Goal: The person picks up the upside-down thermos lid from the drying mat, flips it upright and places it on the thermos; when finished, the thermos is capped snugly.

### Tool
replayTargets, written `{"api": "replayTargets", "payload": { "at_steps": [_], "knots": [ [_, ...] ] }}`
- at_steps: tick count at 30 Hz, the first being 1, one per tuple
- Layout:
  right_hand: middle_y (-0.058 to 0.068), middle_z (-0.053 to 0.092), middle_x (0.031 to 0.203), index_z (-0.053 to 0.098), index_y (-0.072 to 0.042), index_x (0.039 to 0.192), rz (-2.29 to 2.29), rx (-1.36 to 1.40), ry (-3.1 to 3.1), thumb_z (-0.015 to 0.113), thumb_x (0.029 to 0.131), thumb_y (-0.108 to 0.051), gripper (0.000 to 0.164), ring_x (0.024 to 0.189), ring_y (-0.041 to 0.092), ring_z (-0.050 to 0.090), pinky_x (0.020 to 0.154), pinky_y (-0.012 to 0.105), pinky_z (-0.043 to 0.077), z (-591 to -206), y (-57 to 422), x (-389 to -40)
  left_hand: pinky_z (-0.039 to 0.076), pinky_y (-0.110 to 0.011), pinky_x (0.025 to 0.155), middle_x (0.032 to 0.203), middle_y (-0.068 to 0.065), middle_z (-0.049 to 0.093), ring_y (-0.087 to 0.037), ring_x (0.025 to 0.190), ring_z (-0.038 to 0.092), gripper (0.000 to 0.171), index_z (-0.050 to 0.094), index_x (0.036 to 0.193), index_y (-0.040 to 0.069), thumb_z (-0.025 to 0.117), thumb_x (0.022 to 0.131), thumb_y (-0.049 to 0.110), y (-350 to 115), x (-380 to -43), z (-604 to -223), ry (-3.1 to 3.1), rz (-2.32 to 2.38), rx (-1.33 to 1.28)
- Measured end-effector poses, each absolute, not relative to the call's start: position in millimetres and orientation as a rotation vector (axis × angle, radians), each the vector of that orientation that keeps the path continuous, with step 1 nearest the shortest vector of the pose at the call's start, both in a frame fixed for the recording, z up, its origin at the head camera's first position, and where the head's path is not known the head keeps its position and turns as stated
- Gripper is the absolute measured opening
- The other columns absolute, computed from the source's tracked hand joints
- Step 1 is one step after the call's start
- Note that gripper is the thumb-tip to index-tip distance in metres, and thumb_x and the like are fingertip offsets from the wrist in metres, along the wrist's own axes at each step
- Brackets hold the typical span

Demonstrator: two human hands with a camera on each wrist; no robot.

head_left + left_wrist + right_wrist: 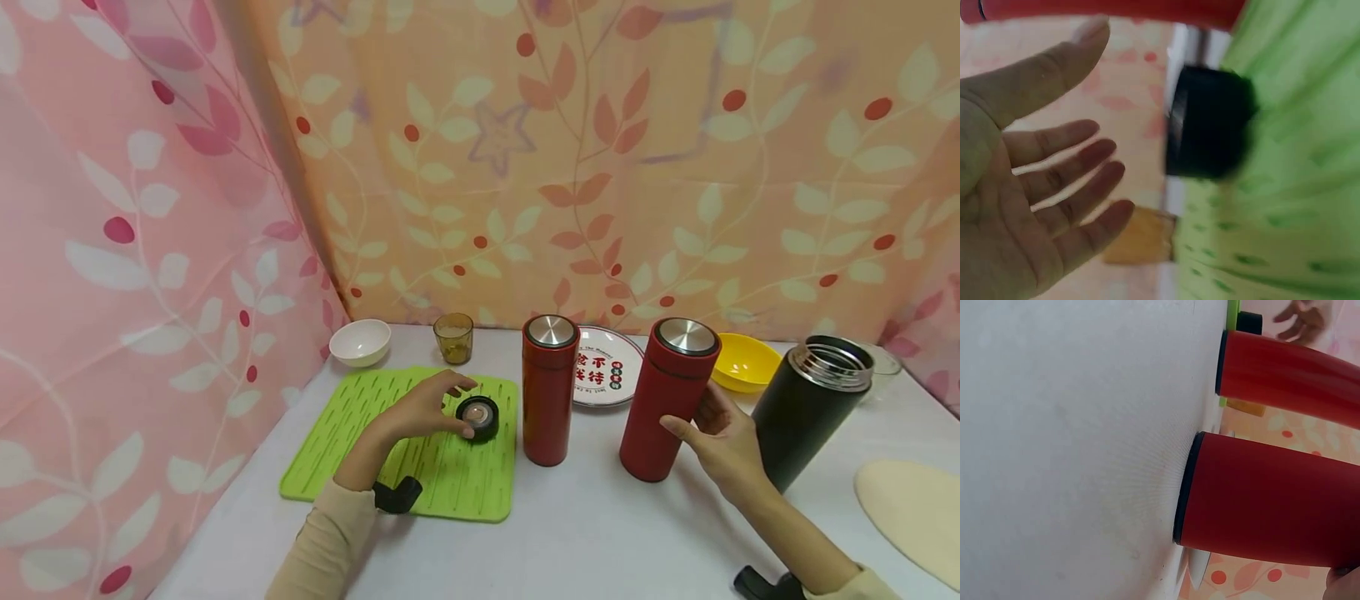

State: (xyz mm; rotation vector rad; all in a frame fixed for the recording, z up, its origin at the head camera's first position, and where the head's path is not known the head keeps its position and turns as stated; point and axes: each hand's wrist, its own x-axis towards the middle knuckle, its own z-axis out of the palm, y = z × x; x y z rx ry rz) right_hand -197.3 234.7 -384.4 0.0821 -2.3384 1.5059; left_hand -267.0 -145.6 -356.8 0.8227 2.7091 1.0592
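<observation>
My left hand [427, 408] hovers over a round black bottle lid [480, 419] on a green drying mat [337, 467]. In the left wrist view its fingers are spread, with a gap between them and the lid [1210, 125]. On the right, my right hand [727, 446] holds a wide red thermos [663, 417] with a steel-topped lid, thumb in front and fingers partly hidden behind. The thermos stands upright on the table. A slimmer red thermos [547, 400] stands between the hands. Right of my right hand is a black thermos [806, 425] with its steel mouth uncovered.
Behind stand a white bowl [361, 343], an amber glass [453, 338], a white plate with red characters [607, 367], a yellow bowl [742, 362] and a clear glass [887, 364]. A cream oval mat [911, 508] lies at the right. Patterned curtains [480, 167] surround the table.
</observation>
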Motion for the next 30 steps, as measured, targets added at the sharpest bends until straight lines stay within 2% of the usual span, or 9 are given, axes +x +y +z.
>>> {"api": "replayTargets", "payload": {
  "at_steps": [5, 10, 17, 22, 30],
  "knots": [
    [-0.001, 0.052, 0.132, 0.031, -0.019, 0.144, 1.482, 0.092, -2.332, 0.067, 0.084, -0.024, 0.070, 0.101, -0.016, 0.047, 0.083, 0.002, 0.041, -385.3, 235.0, -197.1, 0.043, -0.049, 0.095, 0.135, -0.018, 0.043, -0.033, 0.121, 0.045, 0.077, 0.042, 0.135, 0.007, 0.079, 0.070, 0.024, -153.0, -278.6, -375.1, 2.541, 1.157, 0.799],
    [-0.004, 0.051, 0.132, 0.031, -0.020, 0.144, 1.511, 0.104, -2.319, 0.067, 0.083, -0.024, 0.071, 0.102, -0.015, 0.048, 0.083, 0.003, 0.041, -386.2, 233.1, -197.4, 0.043, -0.047, 0.093, 0.134, -0.016, 0.036, -0.032, 0.123, 0.040, 0.083, 0.039, 0.138, 0.008, 0.080, 0.069, 0.024, -150.9, -284.0, -386.8, 2.582, 1.135, 0.738],
    [0.000, 0.050, 0.134, 0.030, -0.021, 0.144, 1.504, 0.097, -2.326, 0.067, 0.083, -0.025, 0.071, 0.102, -0.016, 0.047, 0.084, 0.003, 0.041, -386.2, 232.0, -197.8, 0.047, -0.041, 0.093, 0.131, -0.015, 0.047, -0.032, 0.119, 0.047, 0.075, 0.040, 0.134, 0.001, 0.078, 0.072, 0.017, -152.6, -290.7, -400.2, 2.539, 1.225, 0.730],
    [-0.003, 0.051, 0.132, 0.030, -0.019, 0.144, 1.512, 0.114, -2.315, 0.067, 0.084, -0.023, 0.071, 0.102, -0.016, 0.047, 0.083, 0.003, 0.041, -387.6, 232.8, -197.5, 0.047, -0.040, 0.093, 0.125, -0.013, 0.053, -0.029, 0.117, 0.050, 0.068, 0.045, 0.130, 0.001, 0.077, 0.073, 0.016, -150.7, -292.2, -403.9, 2.556, 1.238, 0.714],
    [-0.003, 0.050, 0.133, 0.029, -0.020, 0.144, 1.502, 0.135, -2.310, 0.067, 0.084, -0.022, 0.071, 0.103, -0.017, 0.046, 0.084, 0.002, 0.040, -388.2, 233.4, -197.8, 0.046, -0.042, 0.095, 0.122, -0.013, 0.056, -0.026, 0.116, 0.052, 0.064, 0.048, 0.128, 0.001, 0.078, 0.073, 0.016, -148.1, -292.5, -405.0, 2.570, 1.269, 0.632]
  ]
}}
